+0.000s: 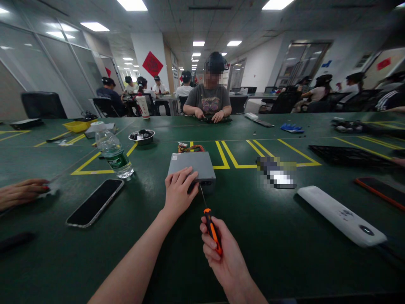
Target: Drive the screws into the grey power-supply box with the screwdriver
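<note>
A grey metal computer power supply (199,161) sits on the green table, its bundle of coloured wires (196,148) behind it. Over its front left part lies my left hand (180,192), fingers on the top face and thumb down by the front edge, holding it. My right hand (223,247) is wrapped round the orange and black handle of a screwdriver (211,228). The thin shaft points up and away, its tip at the front face of the power supply beside my left thumb. What the tip touches is too small to tell.
Left are a water bottle (115,154), a phone (95,203), a metal bowl (141,137) of small parts and another person's hand (25,193). Right lie a white elongated device (341,216) and a blurred-out object (276,173). Across the table a person (208,95) handles a dark part.
</note>
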A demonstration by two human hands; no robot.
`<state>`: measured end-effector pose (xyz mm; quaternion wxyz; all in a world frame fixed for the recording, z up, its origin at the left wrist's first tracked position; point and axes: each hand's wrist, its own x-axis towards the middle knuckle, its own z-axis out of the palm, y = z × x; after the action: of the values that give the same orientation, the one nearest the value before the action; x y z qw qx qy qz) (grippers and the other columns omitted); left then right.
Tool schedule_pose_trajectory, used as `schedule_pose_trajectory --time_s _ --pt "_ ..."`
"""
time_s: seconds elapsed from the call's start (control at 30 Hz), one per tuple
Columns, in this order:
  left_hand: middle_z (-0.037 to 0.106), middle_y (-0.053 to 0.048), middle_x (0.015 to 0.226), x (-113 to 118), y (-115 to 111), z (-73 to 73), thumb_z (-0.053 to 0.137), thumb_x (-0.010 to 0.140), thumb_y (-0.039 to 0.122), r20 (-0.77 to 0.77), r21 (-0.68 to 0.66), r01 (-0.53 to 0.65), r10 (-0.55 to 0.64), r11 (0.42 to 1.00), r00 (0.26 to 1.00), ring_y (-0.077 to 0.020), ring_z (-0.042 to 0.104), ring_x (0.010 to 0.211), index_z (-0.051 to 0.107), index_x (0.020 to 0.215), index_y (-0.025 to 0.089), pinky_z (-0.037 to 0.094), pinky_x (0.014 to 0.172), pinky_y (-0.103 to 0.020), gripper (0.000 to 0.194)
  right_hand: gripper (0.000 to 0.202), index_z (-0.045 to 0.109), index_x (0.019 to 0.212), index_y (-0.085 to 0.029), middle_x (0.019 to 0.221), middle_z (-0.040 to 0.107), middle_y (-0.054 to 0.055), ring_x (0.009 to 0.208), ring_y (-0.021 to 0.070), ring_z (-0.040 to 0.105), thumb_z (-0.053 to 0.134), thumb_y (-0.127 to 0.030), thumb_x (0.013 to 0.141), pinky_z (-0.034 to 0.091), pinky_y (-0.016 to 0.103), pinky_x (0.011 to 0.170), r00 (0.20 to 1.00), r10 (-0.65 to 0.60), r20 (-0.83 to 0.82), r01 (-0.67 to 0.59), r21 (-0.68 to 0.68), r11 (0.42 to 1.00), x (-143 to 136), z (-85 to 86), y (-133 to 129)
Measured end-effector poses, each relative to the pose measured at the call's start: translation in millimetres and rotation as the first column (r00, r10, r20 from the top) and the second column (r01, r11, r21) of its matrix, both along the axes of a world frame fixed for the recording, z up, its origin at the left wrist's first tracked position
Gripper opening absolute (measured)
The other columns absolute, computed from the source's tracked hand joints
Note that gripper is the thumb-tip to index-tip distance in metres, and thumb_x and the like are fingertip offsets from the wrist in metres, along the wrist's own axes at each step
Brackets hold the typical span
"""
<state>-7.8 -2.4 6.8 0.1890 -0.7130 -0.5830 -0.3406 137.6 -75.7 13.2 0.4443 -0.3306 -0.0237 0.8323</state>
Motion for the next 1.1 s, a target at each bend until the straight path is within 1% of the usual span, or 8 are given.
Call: schedule_pose_trajectory --time_s 0.2,0.37,0.43,0.5,0.67,0.77,0.93,1.1 --pt "0.058 -0.003 0.121 0 0 0.5 0.052 0.083 0.029 -0.001 0.009 0.000 0.000 1.000 1.000 -0.0212 0.050 0.112 0.055 0.110 0.028 0.029 0.090 -0.041 0.027 0.017 0.059 0.076 -0.008 0.059 0.055 0.001 0.033 -0.0007 0.026 0.059 -0.025 0.075 0.017 0.011 0.027 1.000 -0.015 0.019 0.015 0.007 1.000 -3 -0.1 1" --pt "0.058 -0.002 0.121 1 0 -1.4 0.051 0.083 0.029 -0.001 0.009 -0.001 0.001 1.000 1.000 -0.0210 0.050 0.113 0.055 0.110 0.028 0.028 0.091 -0.040 0.026 0.014 0.057 0.075 -0.012 0.063 0.056 0.000 0.040 0.0016 0.038 0.068 -0.016 0.069 0.024 0.009 0.031 0.993 -0.092 0.071 0.092 0.003 0.996 -7 3.3 -4" --pt "0.057 -0.003 0.122 1 1 -1.9 0.051 0.084 0.029 0.004 0.007 0.000 0.000 1.000 1.000 -0.0213 0.049 0.113 0.055 0.110 0.028 0.028 0.091 -0.041 0.027 0.012 0.056 0.075 -0.012 0.063 0.055 0.000 0.043 0.0023 0.041 0.067 -0.014 0.071 0.026 0.009 0.032 0.993 -0.096 0.075 0.098 -0.016 0.995 -8 6.3 -5" --pt "0.057 -0.003 0.122 1 1 -1.8 0.051 0.084 0.029 0.010 0.003 0.001 -0.001 1.000 1.000 -0.0216 0.049 0.113 0.055 0.110 0.028 0.028 0.091 -0.041 0.027 0.009 0.057 0.076 -0.011 0.065 0.056 0.002 0.045 0.0031 0.043 0.063 -0.018 0.076 0.027 0.009 0.032 0.995 -0.082 0.062 0.084 -0.038 0.996 -8 9.2 -5" --pt "0.057 -0.003 0.122 1 0 -0.7 0.051 0.084 0.028 0.020 -0.005 -0.001 0.001 1.000 1.000 -0.0220 0.049 0.113 0.055 0.110 0.029 0.029 0.091 -0.041 0.027 0.016 0.059 0.086 -0.010 0.065 0.055 0.004 0.043 0.0035 0.043 0.054 -0.025 0.085 0.026 0.009 0.031 1.000 0.008 0.008 -0.007 -0.081 0.997 -12 10.2 -5" --pt "0.058 -0.003 0.121 1 -1 -0.3 0.051 0.083 0.028 0.020 0.000 0.000 0.000 1.000 1.000 -0.0222 0.049 0.113 0.055 0.110 0.029 0.029 0.091 -0.041 0.027 0.015 0.059 0.085 -0.010 0.065 0.055 0.003 0.041 0.0021 0.039 0.057 -0.026 0.083 0.022 0.009 0.030 1.000 0.011 0.008 -0.010 -0.061 0.998 -13 5.7 -5" --pt "0.057 -0.003 0.121 0 -1 -0.7 0.051 0.084 0.029 0.019 -0.007 0.002 -0.002 1.000 1.000 -0.0215 0.049 0.113 0.055 0.111 0.028 0.028 0.092 -0.041 0.027 0.013 0.055 0.075 -0.012 0.067 0.056 0.001 0.042 0.0013 0.039 0.068 -0.016 0.072 0.021 0.008 0.030 0.999 -0.030 0.038 0.031 -0.025 0.999 -11 -2.5 -3" --pt "0.056 -0.002 0.123 -1 0 -1.5 0.049 0.084 0.029 0.016 -0.023 -0.001 0.001 1.000 1.000 -0.0214 0.048 0.115 0.054 0.111 0.028 0.028 0.092 -0.041 0.027 0.015 0.057 0.076 -0.011 0.067 0.057 0.003 0.043 0.0025 0.040 0.061 -0.025 0.079 0.023 0.009 0.031 0.998 -0.040 0.038 0.040 0.007 0.999 -8 -4.9 -2"
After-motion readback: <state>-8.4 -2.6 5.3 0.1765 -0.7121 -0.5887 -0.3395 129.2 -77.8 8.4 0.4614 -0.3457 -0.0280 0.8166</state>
